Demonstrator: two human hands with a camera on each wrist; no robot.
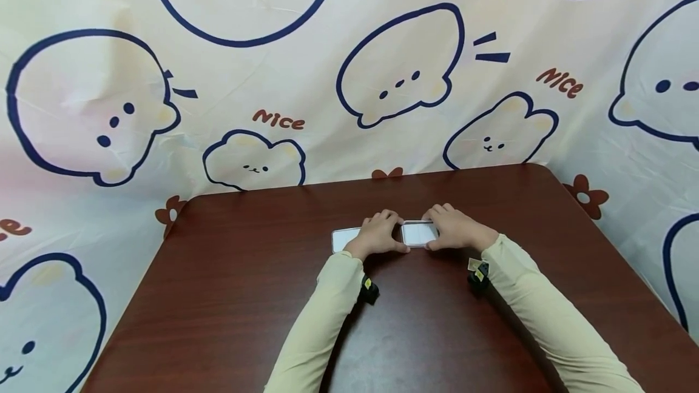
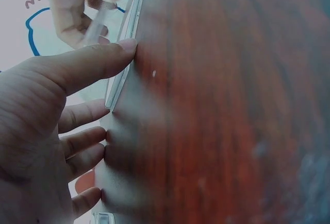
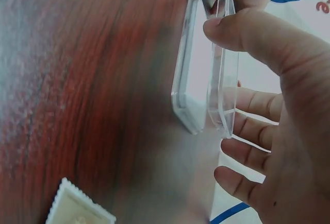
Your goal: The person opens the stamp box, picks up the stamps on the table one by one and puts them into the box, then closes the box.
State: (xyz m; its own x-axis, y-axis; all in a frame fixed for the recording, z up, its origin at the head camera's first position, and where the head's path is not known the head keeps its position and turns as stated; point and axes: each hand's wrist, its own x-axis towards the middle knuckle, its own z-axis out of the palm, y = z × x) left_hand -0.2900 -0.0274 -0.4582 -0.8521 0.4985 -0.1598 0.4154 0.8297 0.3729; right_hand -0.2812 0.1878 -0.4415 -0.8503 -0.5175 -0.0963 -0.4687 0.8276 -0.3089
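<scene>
One clear cover pinched in right grip.

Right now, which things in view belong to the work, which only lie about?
Apparently in use:
white rectangular case, held by left hand
clear plastic cover, in right hand

Apparently lying about:
second white rectangular case, beside left hand
cream square with scalloped edge
</scene>
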